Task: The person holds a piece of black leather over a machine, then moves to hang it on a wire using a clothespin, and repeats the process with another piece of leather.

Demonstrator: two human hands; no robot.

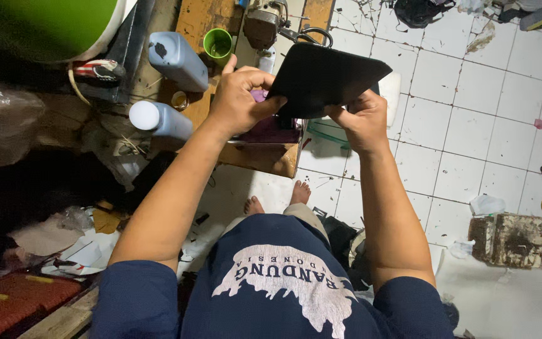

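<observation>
Above the wooden table (265, 160), at twelve o'clock, the left hand (239, 100) and right hand (362, 119) pinch a black sheet (324, 75) by its near edge. It looks light, thin and flexible; edge grips suit it.

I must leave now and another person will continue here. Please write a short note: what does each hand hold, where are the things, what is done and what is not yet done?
Left hand: grips the left edge of the black sheet piece, thumb on top.
Right hand: pinches its lower right edge.
The piece is held in the air above the wooden table, in front of the sewing machine.
On the table: green cup, two grey bottles, purple material under the hands.
Done: the piece is picked up. Left: it is not yet laid at the machine; no stitching can be seen on it.
</observation>
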